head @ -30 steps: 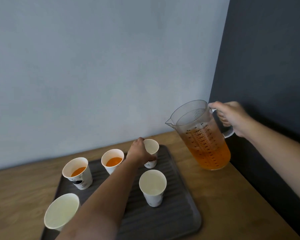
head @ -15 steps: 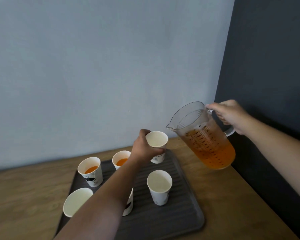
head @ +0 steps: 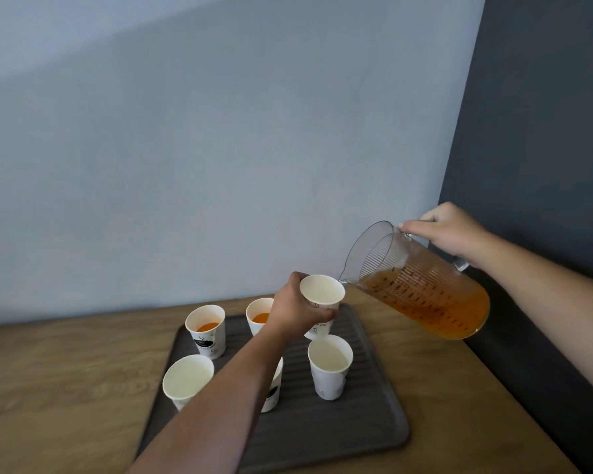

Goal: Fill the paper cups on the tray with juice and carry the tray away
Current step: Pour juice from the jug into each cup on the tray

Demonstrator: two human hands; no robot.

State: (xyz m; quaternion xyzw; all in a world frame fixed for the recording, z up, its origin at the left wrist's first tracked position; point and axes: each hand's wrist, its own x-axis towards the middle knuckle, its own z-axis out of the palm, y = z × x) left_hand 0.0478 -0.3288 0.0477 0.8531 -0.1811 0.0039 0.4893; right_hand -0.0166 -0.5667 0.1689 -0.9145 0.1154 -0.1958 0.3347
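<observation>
My left hand (head: 297,307) grips an empty white paper cup (head: 322,295) lifted above the back right of the dark ribbed tray (head: 363,422). My right hand (head: 449,230) holds the clear measuring jug (head: 421,285) of orange juice by its handle, tilted with the spout at the cup's rim. No juice shows in the held cup. Two cups (head: 206,330) (head: 259,314) at the tray's back hold juice. Two empty cups (head: 187,379) (head: 330,366) stand nearer; my left forearm hides most of another cup (head: 273,391).
The tray lies on a wooden table (head: 65,388) against a pale blue wall. A dark wall panel (head: 545,131) runs along the table's right edge, close behind the jug.
My left hand has lifted the cup off the tray toward the jug. My right hand has tipped the jug further, bringing its spout down to the cup's rim.
</observation>
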